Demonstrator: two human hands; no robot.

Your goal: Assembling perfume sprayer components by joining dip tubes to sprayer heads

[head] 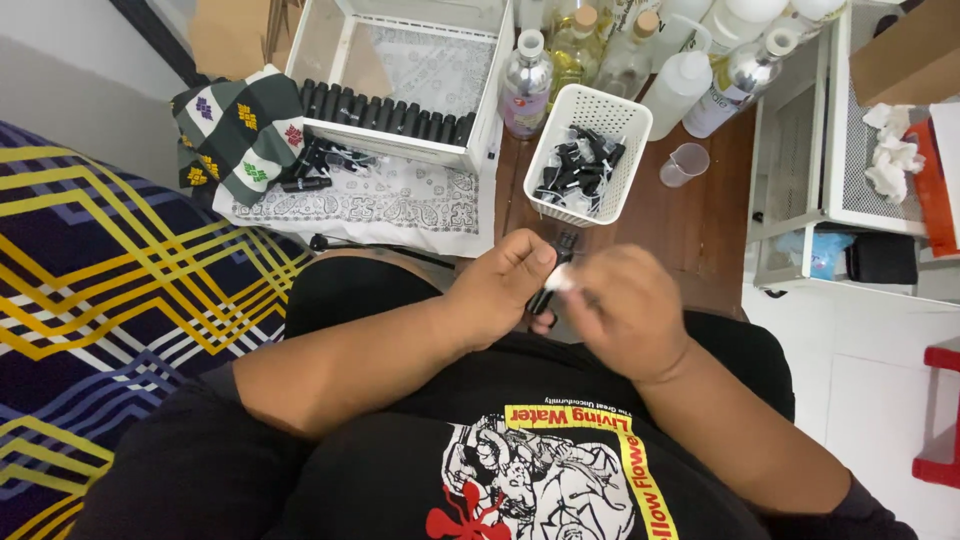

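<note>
Mid-step in fitting or wiping a small black vial (548, 290), judging from the grip: held upright-ish in front of the body, just off the near edge of the desk (700, 215), between both hands. Left hand (500, 290) curled shut around the lower part of the vial, thumb and fingers pressed together on it. Right hand (625, 305) blurred with motion, fingers bunched, pinching something small and white (562, 280) against the top of the vial; cannot tell whether a cap, a plug or a scrap of tissue.

Next move probably calls for a steady left grip and a fine, straight press or twist from the right, since the top piece is tiny and easy to skew.

Just beyond the hands, toward the middle of the desk, a white slotted basket (592, 108) heaped with small black caps and sprayer parts. Beside it, toward the right edge, a small clear measuring cup (686, 163). Along the far edge, several bottles (527, 82), clear and white. At the left end, a white open-topped box (400, 80) with a row of black vials (385, 113) lined up in front, on a patterned white cloth (390, 205).
</note>
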